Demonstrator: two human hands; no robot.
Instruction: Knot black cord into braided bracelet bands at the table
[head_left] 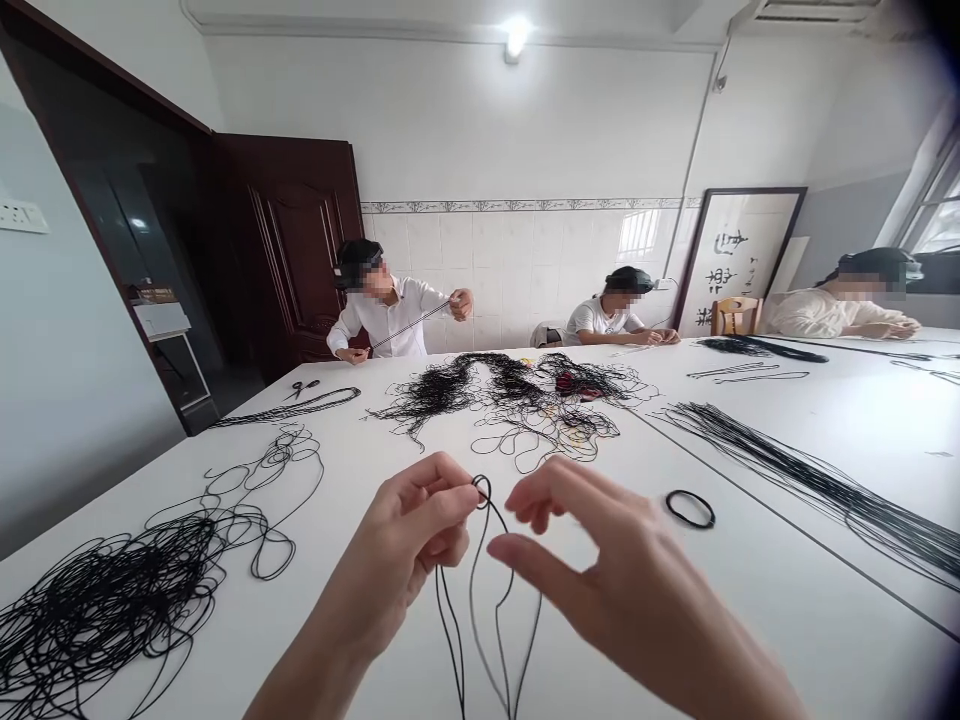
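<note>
A thin black cord (485,490) forms a small loop between my hands, its strands hanging down toward the near edge of the view. Thumb and index finger of my left hand (424,535) pinch the cord at the left side of the loop, and the other fingers are curled. Just right of the loop, my right hand (592,560) has its thumb and fingers apart, with nothing gripped between them. To its right, a small black cord ring (690,509) lies on the white table (360,460).
Tangled black cord (127,600) covers the near left, and another tangle (450,390) lies mid-table. Scissors (301,388) rest at the far left. Straight cords (817,480) stretch along the right. Three people sit across the table, one holding a cord taut.
</note>
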